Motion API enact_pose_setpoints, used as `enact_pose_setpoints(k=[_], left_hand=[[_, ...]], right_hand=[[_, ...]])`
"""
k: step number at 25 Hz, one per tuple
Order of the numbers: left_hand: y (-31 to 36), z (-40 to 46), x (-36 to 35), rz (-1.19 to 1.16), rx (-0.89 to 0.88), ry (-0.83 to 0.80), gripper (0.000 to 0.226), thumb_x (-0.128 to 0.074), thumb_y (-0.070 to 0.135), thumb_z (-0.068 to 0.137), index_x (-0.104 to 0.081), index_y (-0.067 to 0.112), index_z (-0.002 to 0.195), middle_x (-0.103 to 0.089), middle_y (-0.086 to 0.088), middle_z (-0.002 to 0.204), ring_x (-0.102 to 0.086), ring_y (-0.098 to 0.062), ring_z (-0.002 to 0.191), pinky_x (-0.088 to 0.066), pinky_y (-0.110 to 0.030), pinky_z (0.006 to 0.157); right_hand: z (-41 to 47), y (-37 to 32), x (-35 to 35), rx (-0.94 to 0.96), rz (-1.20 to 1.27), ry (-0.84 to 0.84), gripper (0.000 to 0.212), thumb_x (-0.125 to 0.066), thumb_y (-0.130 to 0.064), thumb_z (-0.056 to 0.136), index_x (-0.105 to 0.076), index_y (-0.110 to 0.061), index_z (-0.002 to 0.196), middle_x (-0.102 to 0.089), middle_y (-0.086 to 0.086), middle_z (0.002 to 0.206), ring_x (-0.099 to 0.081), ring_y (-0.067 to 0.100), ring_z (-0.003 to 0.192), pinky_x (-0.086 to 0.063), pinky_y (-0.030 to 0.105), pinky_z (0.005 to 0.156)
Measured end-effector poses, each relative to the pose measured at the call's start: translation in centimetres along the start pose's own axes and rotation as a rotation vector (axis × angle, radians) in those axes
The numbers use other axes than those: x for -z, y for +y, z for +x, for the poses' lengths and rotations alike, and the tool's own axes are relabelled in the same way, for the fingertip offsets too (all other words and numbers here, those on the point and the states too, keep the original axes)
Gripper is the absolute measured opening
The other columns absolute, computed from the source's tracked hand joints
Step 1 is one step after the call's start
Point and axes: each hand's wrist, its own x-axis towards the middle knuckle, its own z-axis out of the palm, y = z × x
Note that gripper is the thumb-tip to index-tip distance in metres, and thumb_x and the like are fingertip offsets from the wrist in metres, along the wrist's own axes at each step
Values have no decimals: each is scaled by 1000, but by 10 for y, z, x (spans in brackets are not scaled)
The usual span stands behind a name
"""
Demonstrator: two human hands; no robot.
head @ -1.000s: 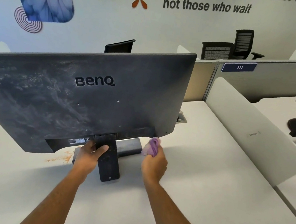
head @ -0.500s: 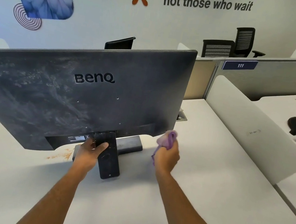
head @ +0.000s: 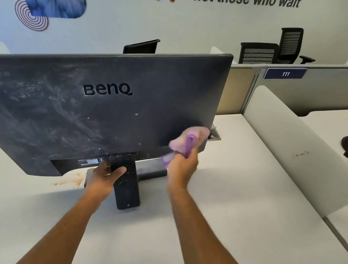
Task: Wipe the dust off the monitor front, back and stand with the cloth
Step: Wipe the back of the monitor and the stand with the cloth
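Right hand (head: 183, 166) with cloth (head: 186, 141) now up at monitor's (head: 96, 108) lower-right back.

Centre of frame: blocked by dusty black flat-panel monitor (head: 96, 108), back panel facing the camera, tilted.
Below the panel: glossy black stand neck (head: 127, 183) gripped by left hand (head: 105, 178); narrow gap either side.
Lower right corner of panel: taken up by right hand (head: 183, 166) with bunched purple cloth (head: 187, 141).
Lower half of frame: bare white desk top (head: 214, 203), open apart from both forearms.
Right: closed off by white rounded divider panel (head: 295, 147).
Far side: grey partition wall (head: 329, 90).
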Motion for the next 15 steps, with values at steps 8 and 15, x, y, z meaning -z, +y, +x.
enact_pose_setpoints(k=[8,15], left_hand=[[1,2,1,-21,-17,-11,37,-66,44,88,-60,19,116,-69,-4,107,-64,-27,98,-51,-50,93],[3,-2,0,1,-22,-13,42,-63,44,90,-56,17,121,-66,-6,116,-61,-30,105,-48,-52,99]], right_hand=[[-31,10,19,307,87,2,49,-54,3,84,-61,-26,123,-64,-10,120,-59,8,116,-50,15,89],[55,-17,29,-204,137,203,46,-51,-7,97,-46,-25,140,-58,6,128,-61,21,102,-54,24,75]])
